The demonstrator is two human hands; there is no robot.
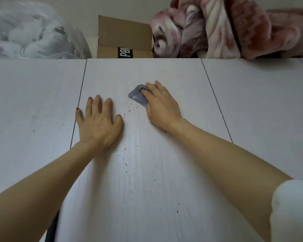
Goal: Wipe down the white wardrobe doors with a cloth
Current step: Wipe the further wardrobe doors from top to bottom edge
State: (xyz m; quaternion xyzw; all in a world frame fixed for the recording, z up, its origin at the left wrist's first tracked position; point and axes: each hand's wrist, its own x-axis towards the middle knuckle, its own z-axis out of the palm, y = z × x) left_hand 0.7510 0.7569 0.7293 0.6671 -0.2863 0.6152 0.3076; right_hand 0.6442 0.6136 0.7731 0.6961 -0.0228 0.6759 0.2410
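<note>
- Pressing flat with fingers spread, our left hand (99, 123) is gripping nothing; it is resting on the middle wardrobe door (147, 172), with its little finger reaching the dark seam at that door's left edge.
- We are seeing the left wardrobe door (30, 110) beyond that seam, white and faintly smudged.
- Above it, on top of the wardrobe, a clear plastic bag of white bedding (30, 32) is lying.
- Dark specks (128, 165) are scattering down the middle door between our two forearms.
- A cardboard box (122, 39) is standing on top, above the middle door, with a black label on its front.
- Our right hand (162, 105) is pressing the grey cloth (138, 96) against the upper part of the middle door, fingers laid over it; whether they are curling round it we cannot tell.
- A pink-and-white patterned blanket (226, 27) is bulging over the top edge on the right.
- The right wardrobe door (262, 102) is showing past the second seam.
- A white sleeve (290, 210) is filling the lower right corner.
</note>
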